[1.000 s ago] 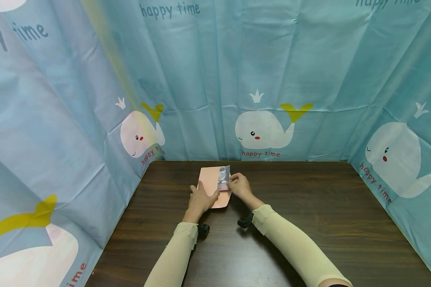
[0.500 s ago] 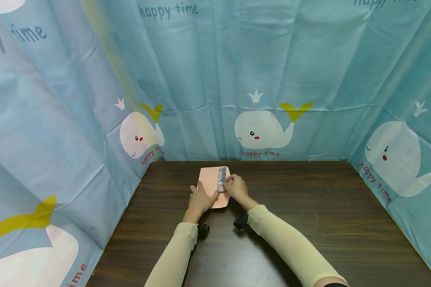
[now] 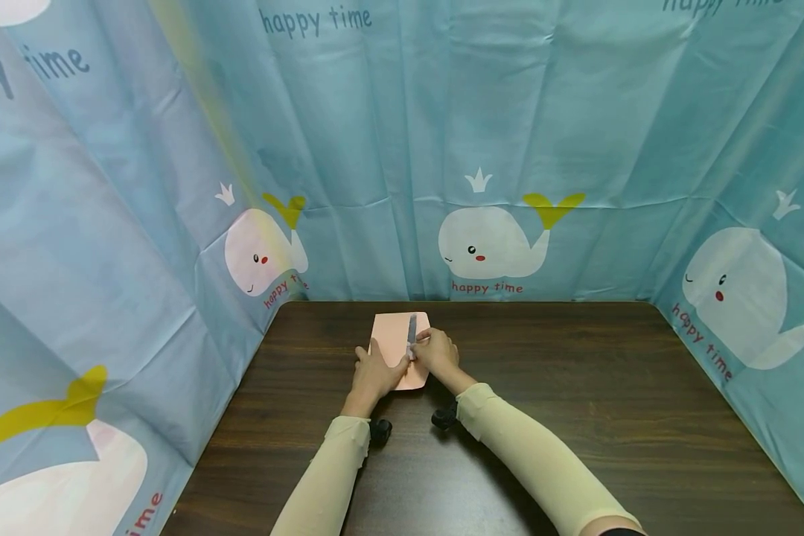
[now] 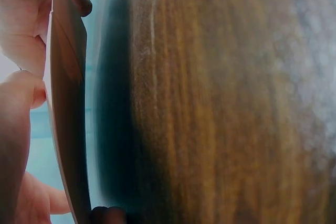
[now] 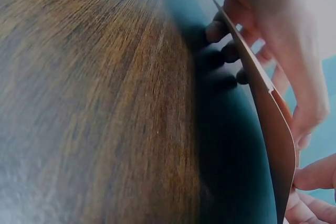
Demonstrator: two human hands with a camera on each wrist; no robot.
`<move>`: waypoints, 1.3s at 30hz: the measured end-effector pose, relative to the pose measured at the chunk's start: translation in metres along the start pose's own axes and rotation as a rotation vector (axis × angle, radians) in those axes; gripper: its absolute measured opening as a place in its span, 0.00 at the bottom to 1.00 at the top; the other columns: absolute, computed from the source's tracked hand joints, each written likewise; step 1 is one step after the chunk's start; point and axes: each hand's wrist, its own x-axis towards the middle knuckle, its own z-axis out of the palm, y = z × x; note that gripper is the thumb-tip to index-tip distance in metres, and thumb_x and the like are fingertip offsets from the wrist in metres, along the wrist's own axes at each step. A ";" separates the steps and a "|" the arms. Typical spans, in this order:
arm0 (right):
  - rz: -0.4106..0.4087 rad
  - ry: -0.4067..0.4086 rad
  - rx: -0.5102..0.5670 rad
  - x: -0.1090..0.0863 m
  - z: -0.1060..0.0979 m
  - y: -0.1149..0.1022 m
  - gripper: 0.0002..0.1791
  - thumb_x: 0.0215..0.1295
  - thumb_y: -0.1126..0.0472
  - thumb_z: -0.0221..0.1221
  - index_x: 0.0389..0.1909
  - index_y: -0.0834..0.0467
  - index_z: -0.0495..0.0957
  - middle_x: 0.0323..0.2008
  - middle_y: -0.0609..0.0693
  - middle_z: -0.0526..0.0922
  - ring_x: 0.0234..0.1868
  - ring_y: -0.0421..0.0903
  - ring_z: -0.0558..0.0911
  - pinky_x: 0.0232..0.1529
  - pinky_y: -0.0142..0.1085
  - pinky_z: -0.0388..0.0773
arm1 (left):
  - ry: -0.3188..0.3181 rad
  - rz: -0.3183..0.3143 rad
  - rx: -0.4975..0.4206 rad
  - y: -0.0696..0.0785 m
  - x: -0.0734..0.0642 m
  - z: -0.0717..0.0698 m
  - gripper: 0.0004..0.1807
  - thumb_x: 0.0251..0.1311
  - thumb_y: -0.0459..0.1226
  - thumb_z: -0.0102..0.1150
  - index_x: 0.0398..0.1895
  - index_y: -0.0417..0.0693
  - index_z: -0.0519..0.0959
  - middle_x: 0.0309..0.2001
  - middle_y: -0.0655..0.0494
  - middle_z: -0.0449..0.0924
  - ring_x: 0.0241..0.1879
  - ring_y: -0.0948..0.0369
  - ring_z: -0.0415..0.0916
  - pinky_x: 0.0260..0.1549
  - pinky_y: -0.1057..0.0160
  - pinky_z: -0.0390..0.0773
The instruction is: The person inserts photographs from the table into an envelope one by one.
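A peach paper envelope (image 3: 389, 333) is held just above the far part of the table, its flap side with rounded corners facing right. My left hand (image 3: 373, 376) grips it at the lower left, thumb on top; in the right wrist view several fingertips (image 5: 229, 52) curl underneath. A grey printed slip of paper (image 3: 412, 327) shows as a narrow strip, its left part hidden inside the envelope. At that strip's right edge my right hand (image 3: 438, 353) pinches the paper between thumb and fingers. The left wrist view shows the envelope (image 4: 68, 103) edge-on, slightly bowed.
The dark wood table (image 3: 589, 402) stretches out to both sides and toward the body. Behind and beside it hangs a blue curtain (image 3: 375, 149) with whale prints. A black wrist camera (image 3: 379, 432) sits at the left cuff.
My right hand has moved left with the slip, which has gone further into the envelope, so its visible strip is narrower. The left hand has stayed in place.
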 end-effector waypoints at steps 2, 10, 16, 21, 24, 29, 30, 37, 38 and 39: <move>-0.006 0.005 -0.003 -0.001 0.001 0.000 0.12 0.61 0.52 0.69 0.43 0.51 0.85 0.30 0.41 0.87 0.35 0.46 0.84 0.50 0.49 0.72 | 0.001 0.000 0.003 0.000 0.000 0.001 0.59 0.57 0.66 0.57 0.78 0.35 0.50 0.63 0.27 0.55 0.52 0.32 0.71 0.47 0.40 0.77; -0.035 0.018 -0.020 -0.002 0.003 0.001 0.12 0.62 0.51 0.68 0.44 0.52 0.86 0.32 0.42 0.88 0.40 0.50 0.85 0.55 0.51 0.69 | 0.002 0.005 0.013 0.001 0.000 0.002 0.59 0.58 0.66 0.57 0.78 0.35 0.50 0.64 0.25 0.55 0.53 0.31 0.71 0.47 0.41 0.77; -0.050 0.017 -0.018 -0.005 0.003 0.001 0.12 0.63 0.53 0.67 0.44 0.54 0.87 0.32 0.44 0.87 0.40 0.52 0.84 0.53 0.51 0.68 | 0.011 0.010 0.007 0.003 -0.001 0.003 0.58 0.57 0.67 0.57 0.78 0.36 0.51 0.63 0.26 0.55 0.53 0.31 0.71 0.47 0.41 0.77; -0.047 0.005 -0.051 -0.005 0.002 0.004 0.12 0.64 0.53 0.65 0.44 0.53 0.87 0.35 0.45 0.88 0.42 0.51 0.84 0.53 0.51 0.69 | 0.005 0.008 0.007 0.003 -0.002 0.004 0.59 0.57 0.67 0.57 0.78 0.37 0.51 0.63 0.27 0.56 0.53 0.32 0.71 0.47 0.40 0.77; -0.049 -0.001 -0.045 -0.005 0.000 0.007 0.13 0.63 0.54 0.64 0.46 0.54 0.87 0.37 0.46 0.88 0.45 0.52 0.85 0.55 0.52 0.69 | -0.006 0.004 0.007 0.004 -0.002 0.003 0.59 0.57 0.66 0.58 0.79 0.37 0.50 0.64 0.26 0.54 0.54 0.32 0.70 0.48 0.40 0.76; -0.076 -0.018 0.010 -0.007 -0.009 0.014 0.15 0.65 0.56 0.63 0.49 0.56 0.86 0.39 0.49 0.88 0.43 0.52 0.85 0.53 0.54 0.72 | -0.020 -0.005 0.027 0.005 -0.001 0.002 0.58 0.58 0.65 0.59 0.79 0.36 0.50 0.65 0.27 0.54 0.55 0.32 0.70 0.49 0.40 0.76; -0.082 -0.023 0.015 -0.008 -0.012 0.016 0.14 0.66 0.56 0.62 0.49 0.56 0.86 0.39 0.49 0.88 0.42 0.52 0.85 0.51 0.52 0.74 | -0.020 -0.005 0.035 0.006 -0.001 0.002 0.58 0.57 0.65 0.59 0.78 0.36 0.50 0.64 0.27 0.54 0.54 0.32 0.70 0.48 0.40 0.76; -0.124 -0.037 0.036 -0.011 -0.036 0.032 0.10 0.66 0.56 0.63 0.44 0.54 0.87 0.34 0.45 0.86 0.34 0.44 0.82 0.42 0.47 0.76 | -0.029 -0.001 0.076 0.006 0.003 -0.001 0.59 0.56 0.66 0.60 0.78 0.34 0.51 0.63 0.27 0.56 0.53 0.33 0.72 0.47 0.40 0.77; -0.133 -0.032 0.030 -0.011 -0.039 0.035 0.10 0.67 0.56 0.63 0.43 0.54 0.88 0.33 0.44 0.86 0.34 0.44 0.83 0.44 0.48 0.75 | -0.031 -0.001 0.080 0.006 0.003 -0.001 0.59 0.56 0.66 0.60 0.78 0.34 0.51 0.63 0.27 0.56 0.53 0.33 0.72 0.47 0.40 0.77; -0.140 -0.025 0.020 -0.011 -0.043 0.037 0.09 0.67 0.55 0.63 0.42 0.53 0.88 0.33 0.43 0.86 0.35 0.44 0.83 0.48 0.50 0.73 | -0.031 -0.002 0.088 0.006 0.003 -0.002 0.59 0.56 0.66 0.60 0.78 0.34 0.52 0.63 0.27 0.57 0.53 0.33 0.72 0.47 0.40 0.77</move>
